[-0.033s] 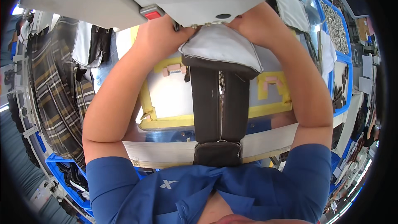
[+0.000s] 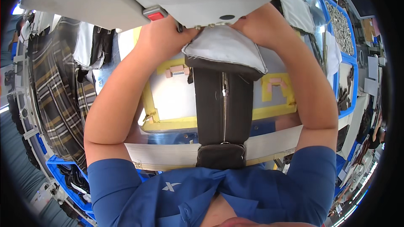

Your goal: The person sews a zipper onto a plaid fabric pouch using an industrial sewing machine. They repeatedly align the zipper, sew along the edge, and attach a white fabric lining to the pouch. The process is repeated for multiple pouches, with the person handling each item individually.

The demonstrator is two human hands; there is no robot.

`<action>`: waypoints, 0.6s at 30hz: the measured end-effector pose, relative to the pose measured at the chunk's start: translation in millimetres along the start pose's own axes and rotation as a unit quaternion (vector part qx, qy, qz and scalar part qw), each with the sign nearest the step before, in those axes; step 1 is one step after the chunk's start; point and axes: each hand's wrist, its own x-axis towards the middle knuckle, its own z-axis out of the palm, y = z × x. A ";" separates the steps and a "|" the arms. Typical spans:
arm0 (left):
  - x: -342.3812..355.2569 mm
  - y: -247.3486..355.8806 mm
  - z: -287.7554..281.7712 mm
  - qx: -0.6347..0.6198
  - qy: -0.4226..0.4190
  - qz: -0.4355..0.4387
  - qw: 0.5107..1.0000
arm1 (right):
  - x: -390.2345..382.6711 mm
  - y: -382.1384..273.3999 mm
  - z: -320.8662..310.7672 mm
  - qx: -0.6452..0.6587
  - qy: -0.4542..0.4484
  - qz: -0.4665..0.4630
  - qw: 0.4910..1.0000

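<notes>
No shift is showing since the preceding picture; the work is holding position. The bag (image 2: 210,113) is extending from below the machine (image 2: 202,0) toward the shirt (image 2: 155,199). Left hand (image 2: 162,38) and right hand (image 2: 265,27) are flanking its far end; the machine is hiding the fingertips, so finger opening and hold cannot be told.

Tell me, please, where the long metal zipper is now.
In the head view, the long metal zipper is just right of centre, on the black fabric panel, between the pale-lined flap above and the small black pouch below.
</notes>
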 end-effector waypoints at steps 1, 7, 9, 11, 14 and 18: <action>-0.2 0.9 -2.1 -0.001 -0.019 -0.016 1.000 | 0.0 2.2 1.7 -0.004 0.004 -0.009 1.000; -1.7 3.0 -5.5 0.022 -0.050 -0.037 0.998 | -1.0 0.2 -2.1 0.012 0.001 -0.011 1.000; -0.8 2.5 -6.8 0.031 -0.059 -0.041 0.997 | -1.3 1.1 -1.6 0.018 -0.002 -0.010 1.000; -1.4 4.8 -9.0 0.037 -0.076 -0.054 0.995 | -2.0 1.5 -2.2 0.022 -0.006 -0.009 1.000; -2.1 0.2 -10.9 0.013 -0.109 -0.059 0.992 | -4.1 -0.1 -7.3 0.021 -0.011 -0.008 1.000; -6.5 -1.5 -14.0 0.032 -0.130 -0.039 0.990 | -5.5 -7.0 -11.0 0.017 -0.031 0.016 0.999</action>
